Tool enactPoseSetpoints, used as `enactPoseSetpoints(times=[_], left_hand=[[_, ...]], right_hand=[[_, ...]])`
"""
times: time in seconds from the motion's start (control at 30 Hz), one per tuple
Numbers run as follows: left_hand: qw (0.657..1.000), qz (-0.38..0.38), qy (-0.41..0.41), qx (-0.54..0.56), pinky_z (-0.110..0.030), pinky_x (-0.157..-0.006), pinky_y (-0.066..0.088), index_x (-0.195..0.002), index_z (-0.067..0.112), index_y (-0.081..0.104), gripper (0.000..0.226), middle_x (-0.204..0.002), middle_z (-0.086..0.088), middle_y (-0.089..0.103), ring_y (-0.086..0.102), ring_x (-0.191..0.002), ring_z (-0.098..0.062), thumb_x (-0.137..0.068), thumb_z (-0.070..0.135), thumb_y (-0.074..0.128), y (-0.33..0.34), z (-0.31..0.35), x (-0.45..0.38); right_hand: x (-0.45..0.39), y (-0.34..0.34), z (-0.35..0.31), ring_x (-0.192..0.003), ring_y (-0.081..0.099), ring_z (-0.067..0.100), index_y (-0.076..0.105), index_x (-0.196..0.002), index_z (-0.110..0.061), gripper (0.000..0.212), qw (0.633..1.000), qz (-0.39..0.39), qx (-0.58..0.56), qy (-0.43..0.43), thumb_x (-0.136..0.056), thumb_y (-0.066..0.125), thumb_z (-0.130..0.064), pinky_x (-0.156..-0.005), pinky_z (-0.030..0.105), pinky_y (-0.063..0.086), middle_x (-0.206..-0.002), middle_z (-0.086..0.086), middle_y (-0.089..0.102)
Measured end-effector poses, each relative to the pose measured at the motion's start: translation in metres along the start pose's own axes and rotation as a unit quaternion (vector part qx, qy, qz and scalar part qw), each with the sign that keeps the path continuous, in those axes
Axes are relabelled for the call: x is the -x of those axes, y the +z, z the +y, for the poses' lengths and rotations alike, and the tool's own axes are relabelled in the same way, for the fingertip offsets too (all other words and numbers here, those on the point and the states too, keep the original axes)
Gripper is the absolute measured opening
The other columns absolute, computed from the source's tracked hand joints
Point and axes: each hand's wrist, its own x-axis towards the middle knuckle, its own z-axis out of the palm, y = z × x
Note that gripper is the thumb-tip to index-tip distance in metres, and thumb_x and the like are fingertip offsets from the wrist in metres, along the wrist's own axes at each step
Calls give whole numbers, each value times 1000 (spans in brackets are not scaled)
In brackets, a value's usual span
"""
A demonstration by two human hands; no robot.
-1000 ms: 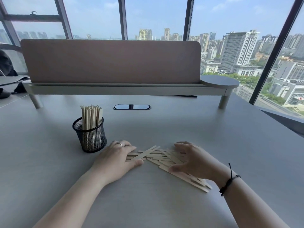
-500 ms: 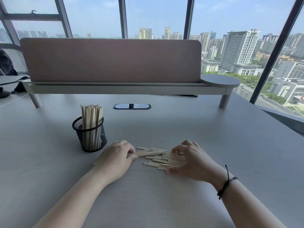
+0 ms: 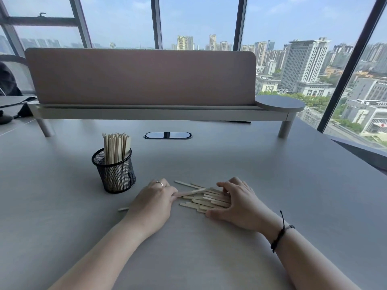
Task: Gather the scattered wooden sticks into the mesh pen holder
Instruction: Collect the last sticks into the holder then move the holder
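A black mesh pen holder [image 3: 114, 174] stands left of centre on the grey desk [image 3: 272, 185], with several wooden sticks [image 3: 116, 147] upright in it. To its right, a loose pile of wooden sticks [image 3: 201, 198] lies flat between my hands. My left hand [image 3: 152, 203] rests on the pile's left side; one stick comes out from under its fingertips and another stick end [image 3: 123, 209] pokes out at its left. My right hand [image 3: 238, 205] cups the right ends of the pile, with its fingers curved over them and its thumb at the near edge.
A low shelf with a pinkish divider panel [image 3: 142, 76] spans the back of the desk. A cable port [image 3: 167, 135] sits in the desk behind the pile. Dark items [image 3: 12, 114] lie at the far left. Floor-to-ceiling windows are behind.
Both hands have moved toward each other and pushed the spread sticks into a tighter, more parallel pile. My right hand slid left along the sticks.
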Motion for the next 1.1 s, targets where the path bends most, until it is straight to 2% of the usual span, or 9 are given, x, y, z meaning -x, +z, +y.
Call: enactPoseSetpoints(times=[0.37, 0.6, 0.73, 0.83, 0.9, 0.93, 1.0, 1.03, 1.1], left_hand=[[1000, 8, 13, 12, -41, -85, 45, -98, 20, 62, 11, -101, 0, 62, 57, -99, -28, -97, 12, 55, 5, -1, 2], [998, 42, 27, 38, -35, -76, 38, -104, 16, 53, 11, -98, -1, 55, 58, -95, -30, -100, 7, 49, -3, -1, 1], [993, 105, 27, 51, -42, -73, 52, -122, 6, 51, 20, -110, -13, 58, 61, -97, -35, -102, 8, 46, -8, -1, 0], [973, 206, 31, 97, -24, -78, 47, -122, 4, 52, 24, -105, -12, 62, 60, -92, -25, -105, 14, 38, -13, 5, -1], [952, 260, 17, 162, -6, -76, 39, -119, 4, 55, 28, -96, 0, 62, 55, -85, -3, -105, 20, 37, -23, 11, -1], [939, 280, 13, 199, -5, -74, 39, -116, 9, 56, 26, -91, 8, 60, 54, -82, 1, -105, 25, 39, -27, 13, -1], [912, 284, 4, 296, -25, -68, 47, -101, 22, 54, 26, -75, 10, 54, 55, -69, -6, -103, 45, 42, -31, 15, 0], [899, 272, -2, 344, -37, -59, 44, -90, 24, 50, 34, -65, 3, 47, 50, -59, -20, -100, 56, 43, -34, 17, 0], [875, 240, -19, 420, -40, -46, 34, -72, 24, 40, 50, -54, -5, 35, 36, -46, -26, -93, 69, 47, -36, 20, 0]], right_hand=[[1, 5, 0, -107, 45, 11, 61, -110, -38, 54, 999, 36, -6, -9, -66, 73, -68, -92, 26, 34, -104, -14, 47], [-2, 9, 2, -112, 45, 12, 56, -126, -38, 77, 999, 41, 21, -16, -63, 58, -82, -98, 29, 35, -104, -17, 44], [-2, 11, 3, -109, 48, 13, 64, -116, -37, 79, 998, 56, 19, -38, -59, 48, -88, -95, 29, 36, -103, -15, 47], [-2, 13, 2, -106, 48, 13, 65, -108, -36, 72, 996, 65, 23, -49, -61, 47, -87, -93, 29, 36, -102, -14, 50], [-2, 15, 0, -104, 49, 13, 64, -102, -34, 66, 996, 71, 28, -55, -64, 46, -86, -92, 29, 37, -100, -14, 51], [-1, 16, -1, -103, 49, 13, 63, -99, -34, 63, 995, 74, 35, -59, -65, 46, -85, -90, 29, 37, -98, -14, 52], [-1, 17, -3, -101, 49, 13, 59, -96, -34, 58, 993, 75, 59, -66, -70, 46, -83, -86, 28, 35, -94, -15, 50], [-1, 17, -4, -100, 50, 13, 58, -96, -34, 55, 992, 75, 70, -67, -72, 47, -82, -85, 27, 34, -93, -15, 50], [0, 17, -8, -99, 51, 13, 56, -95, -34, 51, 991, 77, 86, -68, -76, 48, -81, -84, 27, 33, -92, -16, 50]])
